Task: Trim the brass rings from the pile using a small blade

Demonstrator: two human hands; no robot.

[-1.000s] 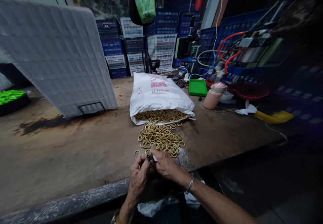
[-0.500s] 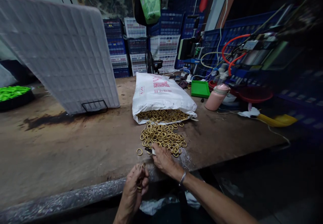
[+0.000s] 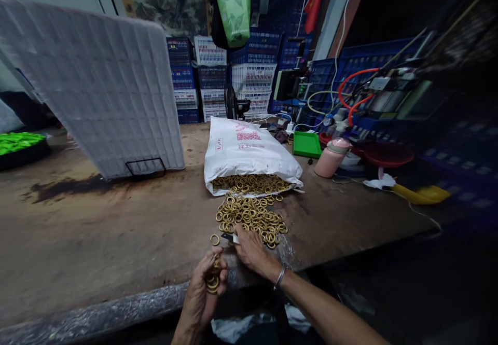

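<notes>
In my left hand (image 3: 202, 288), near the table's front edge, several brass-coloured rings (image 3: 212, 281) lie within the curled fingers. My right hand (image 3: 252, 249) is closed on a small knife (image 3: 229, 238) with a dark blade and a pale handle; its fingertips are at the near side of the ring pile (image 3: 251, 215). One loose ring (image 3: 215, 239) lies apart, left of the blade. Behind the pile, a white woven sack (image 3: 249, 150) with red print lies on its side, its mouth towards me and full of the same rings.
A tall quilted white panel (image 3: 116, 91) stands on the table (image 3: 116, 236) at left, beside a black tray of green pieces (image 3: 19, 143). At right are a green tray (image 3: 306, 144), a pink bottle (image 3: 332, 158) and a yellow scoop (image 3: 422, 193). Stacked crates (image 3: 254, 78) fill the back.
My left hand has turned and its fingers have loosened, so more of the rings in it show. My right hand stays by the pile with the knife. The view has tilted slightly.
</notes>
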